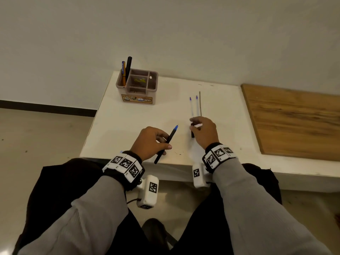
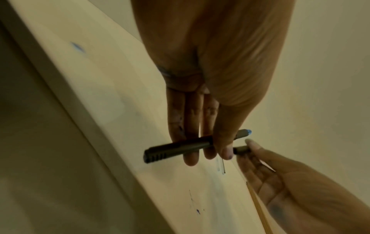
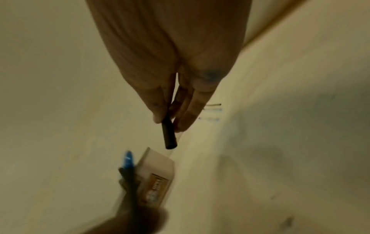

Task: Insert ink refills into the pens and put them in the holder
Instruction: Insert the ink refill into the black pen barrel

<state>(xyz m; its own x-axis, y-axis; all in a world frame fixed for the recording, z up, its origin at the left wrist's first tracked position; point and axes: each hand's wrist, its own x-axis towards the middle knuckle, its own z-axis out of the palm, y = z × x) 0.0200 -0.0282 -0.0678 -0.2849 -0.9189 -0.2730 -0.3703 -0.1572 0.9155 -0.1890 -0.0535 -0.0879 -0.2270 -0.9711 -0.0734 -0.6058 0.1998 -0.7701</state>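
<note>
My left hand [image 1: 163, 144] grips a black pen [image 1: 167, 143] with a blue tip pointing up and away, above the white table's [image 1: 128, 124] front edge. In the left wrist view the thumb and fingers [image 2: 192, 142] wrap round the pen barrel [image 2: 176, 148]. My right hand [image 1: 196, 127] pinches a short black pen cap [image 1: 192, 134] just to the right; the right wrist view shows this cap [image 3: 169, 136] between thumb and fingers. Three thin refills [image 1: 196, 105] lie side by side beyond the right hand. A brown holder [image 1: 155, 75] stands at the back left.
Several pens [image 1: 127, 70] stand in the holder's left compartment. A wooden board [image 1: 294, 122] lies on the right part of the surface. The table's front edge [image 1: 139, 159] runs just under my wrists, and a wall rises behind the holder.
</note>
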